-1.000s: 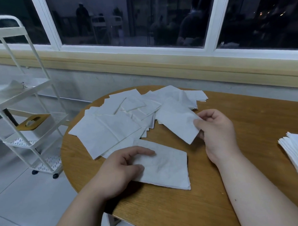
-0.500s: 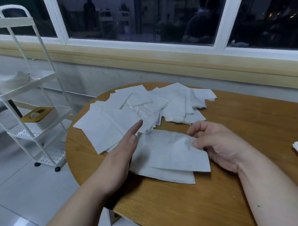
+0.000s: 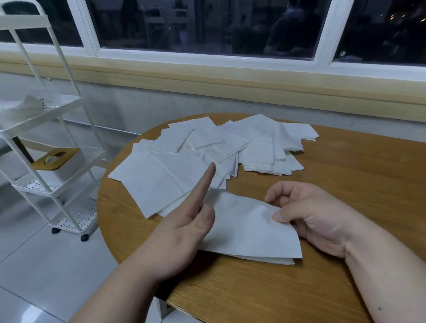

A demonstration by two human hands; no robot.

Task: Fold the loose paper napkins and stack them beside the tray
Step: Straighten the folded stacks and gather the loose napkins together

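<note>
Napkin [image 3: 248, 230] is pinched by right hand [image 3: 311, 218]; left hand [image 3: 180, 232] is held spread. Edges should be aligned before creasing.

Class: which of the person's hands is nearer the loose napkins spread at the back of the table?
Left. The left hand has a finger over the near edge of the loose napkins; the right hand sits apart, pinching the near napkin.
</note>
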